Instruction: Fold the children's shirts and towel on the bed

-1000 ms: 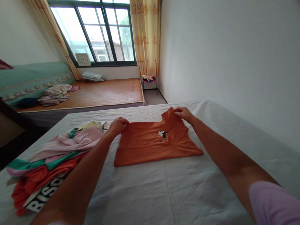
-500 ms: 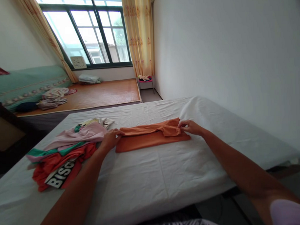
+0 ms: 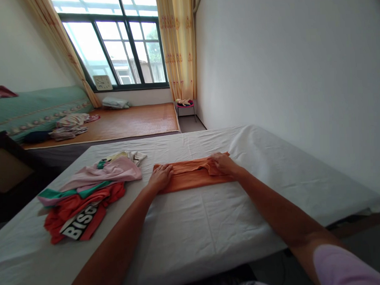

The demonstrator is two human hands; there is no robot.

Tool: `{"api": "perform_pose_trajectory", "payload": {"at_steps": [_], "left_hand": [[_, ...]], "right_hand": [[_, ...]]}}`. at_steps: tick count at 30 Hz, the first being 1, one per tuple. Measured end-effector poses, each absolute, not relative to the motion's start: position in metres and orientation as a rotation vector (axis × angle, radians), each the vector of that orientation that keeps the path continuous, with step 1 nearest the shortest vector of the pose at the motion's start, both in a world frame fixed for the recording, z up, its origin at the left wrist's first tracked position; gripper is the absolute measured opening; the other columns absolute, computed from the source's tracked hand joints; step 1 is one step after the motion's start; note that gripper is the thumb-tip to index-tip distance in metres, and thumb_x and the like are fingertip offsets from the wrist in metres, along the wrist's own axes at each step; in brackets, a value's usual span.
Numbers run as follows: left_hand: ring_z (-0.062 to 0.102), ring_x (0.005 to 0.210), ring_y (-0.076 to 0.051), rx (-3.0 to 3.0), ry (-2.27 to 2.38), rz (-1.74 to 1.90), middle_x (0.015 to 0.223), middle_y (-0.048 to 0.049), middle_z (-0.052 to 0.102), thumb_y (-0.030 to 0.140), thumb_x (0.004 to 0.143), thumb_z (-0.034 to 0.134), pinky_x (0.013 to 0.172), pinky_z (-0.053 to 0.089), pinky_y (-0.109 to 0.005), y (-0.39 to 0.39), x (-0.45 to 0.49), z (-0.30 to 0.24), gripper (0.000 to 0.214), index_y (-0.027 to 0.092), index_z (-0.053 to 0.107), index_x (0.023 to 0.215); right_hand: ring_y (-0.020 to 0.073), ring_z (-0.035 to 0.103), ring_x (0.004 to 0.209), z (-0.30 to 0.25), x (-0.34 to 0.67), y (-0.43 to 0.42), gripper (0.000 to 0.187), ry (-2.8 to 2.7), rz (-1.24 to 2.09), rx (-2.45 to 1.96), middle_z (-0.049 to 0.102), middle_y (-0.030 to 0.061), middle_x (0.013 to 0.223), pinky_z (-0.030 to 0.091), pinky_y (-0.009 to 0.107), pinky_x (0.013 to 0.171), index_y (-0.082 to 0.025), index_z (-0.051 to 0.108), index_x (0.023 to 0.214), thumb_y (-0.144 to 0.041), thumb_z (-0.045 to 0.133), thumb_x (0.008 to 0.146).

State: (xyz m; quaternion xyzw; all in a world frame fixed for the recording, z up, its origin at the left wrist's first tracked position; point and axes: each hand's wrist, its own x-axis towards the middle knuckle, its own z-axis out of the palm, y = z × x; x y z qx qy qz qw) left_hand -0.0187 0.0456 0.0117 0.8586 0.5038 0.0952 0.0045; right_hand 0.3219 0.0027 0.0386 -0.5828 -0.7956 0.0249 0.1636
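An orange T-shirt (image 3: 191, 180) lies on the white-covered table in a long folded strip, with a sleeve turned over near its right end. My left hand (image 3: 161, 176) rests flat on the shirt's left end, fingers stretched out. On the right end, my right hand (image 3: 222, 163) lies palm down over the sleeve area, its fingers extended and pressing the cloth. Neither hand pinches the fabric. Part of the shirt is hidden under both hands.
A heap of clothes, with a pink garment (image 3: 105, 174) and a red one with lettering (image 3: 86, 219), sits left on the white sheet (image 3: 193, 225). Beyond the table are a bed (image 3: 139, 119) and a small stool (image 3: 185, 104). A wall (image 3: 284, 72) runs along the right.
Both hands have let go of the upper layer's ends and moved inward, now lying flat on the shirt. The view has shifted slightly.
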Motion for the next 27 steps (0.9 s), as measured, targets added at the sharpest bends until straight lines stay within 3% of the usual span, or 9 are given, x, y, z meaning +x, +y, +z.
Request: {"api": "perform_pose_trajectory", "payload": {"at_steps": [4,8,16,21,24,27], "left_hand": [[0.029,0.139,-0.029,2.582,1.792,0.228,0.150,-0.0103,0.037,0.053,0.094,0.028,0.111,0.023,-0.046,0.050,-0.020,-0.003,0.058,0.023,0.042,0.142],[0.025,0.141,-0.028,2.544,1.868,0.228,0.151,-0.0100,0.034,0.054,0.094,0.026,0.113,0.020,-0.045,0.051,-0.021,-0.008,0.060,0.022,0.041,0.142],[0.029,0.139,-0.027,2.400,2.044,0.212,0.151,-0.0094,0.035,0.042,0.095,0.027,0.112,0.023,-0.045,0.060,-0.031,-0.009,0.055,0.018,0.041,0.142],[0.036,0.135,-0.026,2.340,2.152,0.341,0.145,-0.0129,0.043,0.033,0.094,0.030,0.111,0.027,-0.041,0.059,-0.038,-0.011,0.052,0.013,0.041,0.141],[0.039,0.132,-0.026,2.338,2.170,0.388,0.142,-0.0143,0.047,0.034,0.093,0.033,0.109,0.028,-0.039,0.058,-0.038,-0.009,0.050,0.011,0.045,0.137],[0.041,0.131,-0.025,2.362,2.108,0.329,0.142,-0.0139,0.047,0.037,0.093,0.035,0.108,0.030,-0.039,0.058,-0.041,-0.005,0.048,0.013,0.047,0.133]], "right_hand": [[0.0243,0.030,0.139,0.006,0.320,0.000,0.055,-2.293,0.052,-1.894,0.036,0.0085,0.150,0.021,0.042,0.113,-0.022,0.041,0.143,-0.048,0.036,0.095],[0.0253,0.019,0.143,-0.005,0.326,-0.004,0.068,-2.220,0.075,-2.069,0.022,0.0059,0.156,0.015,0.046,0.114,-0.028,0.026,0.150,-0.062,0.028,0.091],[0.0253,0.018,0.143,-0.005,0.324,-0.004,0.069,-2.219,0.032,-2.091,0.024,0.0066,0.156,0.015,0.047,0.114,-0.028,0.026,0.149,-0.064,0.023,0.090],[0.0282,0.024,0.140,-0.006,0.325,-0.007,0.067,-2.201,-0.032,-2.024,0.030,0.0083,0.153,0.017,0.050,0.112,-0.025,0.033,0.147,-0.061,0.026,0.092],[0.0279,0.021,0.141,-0.001,0.322,-0.013,0.059,-2.251,-0.142,-1.806,0.033,0.0083,0.152,0.012,0.051,0.113,-0.021,0.040,0.144,-0.052,0.026,0.095],[0.0223,0.023,0.142,0.005,0.319,-0.020,0.054,-2.429,0.004,-1.507,0.036,0.0031,0.151,0.014,0.044,0.115,-0.023,0.041,0.143,-0.047,0.024,0.098]]}}
